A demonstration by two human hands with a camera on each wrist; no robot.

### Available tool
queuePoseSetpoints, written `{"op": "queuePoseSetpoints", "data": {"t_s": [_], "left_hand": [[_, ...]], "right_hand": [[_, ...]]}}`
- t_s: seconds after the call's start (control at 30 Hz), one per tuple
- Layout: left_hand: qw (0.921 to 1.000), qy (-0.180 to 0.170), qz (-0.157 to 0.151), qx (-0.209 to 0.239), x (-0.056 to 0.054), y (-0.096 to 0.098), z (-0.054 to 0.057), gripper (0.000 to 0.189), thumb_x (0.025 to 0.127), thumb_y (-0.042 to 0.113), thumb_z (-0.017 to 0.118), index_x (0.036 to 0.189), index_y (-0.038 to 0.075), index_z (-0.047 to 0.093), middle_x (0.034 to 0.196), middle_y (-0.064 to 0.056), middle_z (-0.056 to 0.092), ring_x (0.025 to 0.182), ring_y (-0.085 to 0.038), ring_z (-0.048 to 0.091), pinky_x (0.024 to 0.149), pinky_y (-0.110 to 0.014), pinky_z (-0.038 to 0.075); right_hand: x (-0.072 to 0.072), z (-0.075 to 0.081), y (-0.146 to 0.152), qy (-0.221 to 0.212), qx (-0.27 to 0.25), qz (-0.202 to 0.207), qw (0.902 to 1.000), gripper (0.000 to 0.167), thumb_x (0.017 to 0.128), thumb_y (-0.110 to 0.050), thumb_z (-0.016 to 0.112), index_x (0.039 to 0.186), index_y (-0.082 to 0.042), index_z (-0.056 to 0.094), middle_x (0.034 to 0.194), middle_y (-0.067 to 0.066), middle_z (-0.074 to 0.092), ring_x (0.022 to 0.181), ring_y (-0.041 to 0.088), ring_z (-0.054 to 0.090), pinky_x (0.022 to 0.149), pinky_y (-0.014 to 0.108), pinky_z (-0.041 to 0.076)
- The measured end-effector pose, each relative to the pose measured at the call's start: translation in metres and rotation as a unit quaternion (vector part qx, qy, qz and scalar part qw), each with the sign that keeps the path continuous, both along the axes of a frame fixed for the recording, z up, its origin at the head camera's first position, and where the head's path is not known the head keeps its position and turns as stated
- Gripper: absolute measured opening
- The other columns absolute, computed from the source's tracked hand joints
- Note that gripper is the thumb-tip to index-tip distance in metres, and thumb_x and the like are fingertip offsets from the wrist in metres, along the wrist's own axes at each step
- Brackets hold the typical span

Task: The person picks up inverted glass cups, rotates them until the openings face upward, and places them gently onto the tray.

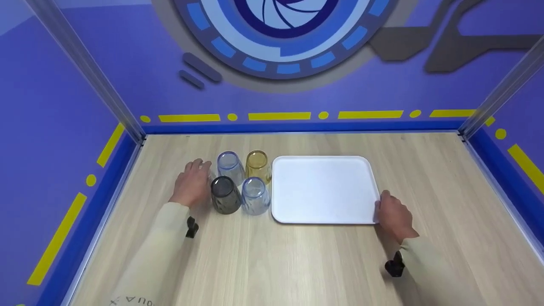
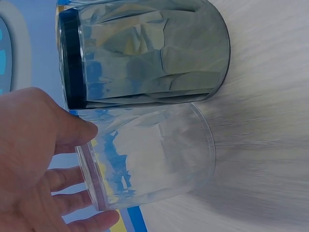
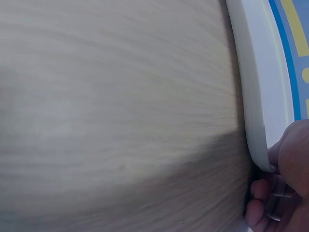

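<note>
My left hand (image 1: 192,182) is around the base of a clear drinking glass (image 2: 154,159), which stands upside down. Its thumb lies on one side of the base and its fingers on the other; the head view mostly hides this glass behind the hand. Right beside it stands a dark grey glass (image 1: 225,195), also inverted. Over on the right, my right hand (image 1: 395,216) grips the near right corner of a white rectangular tray (image 1: 325,189). In the right wrist view its thumb lies at the tray's edge (image 3: 258,96), with the other fingers curled below.
Two bluish glasses, one farther back (image 1: 230,168) and one nearer (image 1: 255,196), stand inverted with an amber glass (image 1: 258,166) between the dark glass and the tray. Purple panels (image 1: 297,102) wall in the wooden table (image 1: 272,263) at the back and both sides.
</note>
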State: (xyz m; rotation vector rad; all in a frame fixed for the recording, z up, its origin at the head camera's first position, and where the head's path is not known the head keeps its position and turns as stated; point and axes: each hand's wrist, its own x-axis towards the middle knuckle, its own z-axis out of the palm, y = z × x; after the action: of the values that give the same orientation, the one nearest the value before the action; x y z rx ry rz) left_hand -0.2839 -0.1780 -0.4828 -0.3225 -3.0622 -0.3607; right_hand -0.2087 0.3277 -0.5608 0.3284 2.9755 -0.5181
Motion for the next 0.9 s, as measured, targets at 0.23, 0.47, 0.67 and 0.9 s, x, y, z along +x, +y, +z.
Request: {"op": "queuePoseSetpoints", "data": {"t_s": [0.23, 0.47, 0.67, 0.9], "left_hand": [[0.9997, -0.02, 0.006, -0.009, 0.0019, -0.0018, 0.0002, 0.043, 0.097, 0.008, 0.048, 0.139, -0.001, 0.046, 0.143, -0.026, 0.042, 0.133, -0.043, 0.039, 0.098, -0.062, 0.042], [0.9998, -0.02, 0.001, -0.007, 0.0051, -0.0037, 0.0014, 0.044, 0.094, 0.006, 0.048, 0.138, -0.002, 0.047, 0.141, -0.027, 0.043, 0.13, -0.044, 0.041, 0.095, -0.062, 0.043], [0.9999, -0.016, -0.003, -0.003, 0.0024, -0.0011, 0.0043, 0.044, 0.094, 0.004, 0.046, 0.137, -0.002, 0.048, 0.139, -0.027, 0.045, 0.128, -0.045, 0.042, 0.094, -0.062, 0.044], [0.9996, -0.025, 0.004, -0.01, 0.0, -0.0003, 0.0065, 0.048, 0.092, 0.006, 0.048, 0.139, -0.002, 0.046, 0.141, -0.027, 0.043, 0.13, -0.045, 0.041, 0.097, -0.062, 0.043]], "right_hand": [[0.0009, -0.0023, -0.0025, -0.001, 0.0, 0.002, 1.0, 0.019, 0.101, -0.014, 0.043, 0.104, 0.004, 0.046, 0.082, 0.017, 0.055, 0.067, 0.024, 0.049, 0.054, 0.036, 0.04], [0.0045, -0.0051, -0.0019, 0.021, 0.005, 0.009, 0.9997, 0.018, 0.1, -0.013, 0.045, 0.1, 0.004, 0.046, 0.081, 0.019, 0.056, 0.065, 0.027, 0.053, 0.053, 0.04, 0.042], [0.0026, -0.0026, 0.0013, 0.012, 0.006, 0.008, 0.9999, 0.019, 0.101, -0.014, 0.043, 0.103, 0.005, 0.046, 0.084, 0.02, 0.057, 0.066, 0.026, 0.051, 0.054, 0.039, 0.042], [0.0011, -0.0012, 0.0033, 0.021, 0.002, 0.006, 0.9998, 0.018, 0.1, -0.015, 0.043, 0.101, 0.003, 0.046, 0.083, 0.02, 0.057, 0.066, 0.029, 0.053, 0.053, 0.042, 0.042]]}}
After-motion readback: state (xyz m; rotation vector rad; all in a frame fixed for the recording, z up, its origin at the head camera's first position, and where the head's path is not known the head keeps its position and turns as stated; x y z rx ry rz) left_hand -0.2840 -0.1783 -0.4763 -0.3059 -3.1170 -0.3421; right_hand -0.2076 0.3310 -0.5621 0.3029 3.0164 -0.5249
